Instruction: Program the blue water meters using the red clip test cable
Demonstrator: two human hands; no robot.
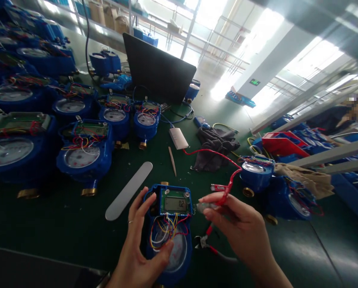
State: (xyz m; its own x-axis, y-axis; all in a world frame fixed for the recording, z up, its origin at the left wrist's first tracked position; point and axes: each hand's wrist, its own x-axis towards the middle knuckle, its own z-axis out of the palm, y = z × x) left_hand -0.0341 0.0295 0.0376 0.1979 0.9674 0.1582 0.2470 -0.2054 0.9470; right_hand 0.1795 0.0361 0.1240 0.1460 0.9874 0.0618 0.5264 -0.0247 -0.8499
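In front of me lies a blue water meter with its lid off. Its small screen reads 02, and red, yellow and white wires loop over the round dial. My left hand grips the meter's left side, fingers at the upper edge and thumb over the dial. Between the thumb and fingers of my right hand is a greyish, partly clear connector on a red cable, just right of the screen and apart from it. That cable runs to a white box.
Red-handled cutters lie right of the meter. Beyond are a grey strip, a thin stick, a dark cloth and a laptop. Several meters crowd the left; others stand right. A person is far right.
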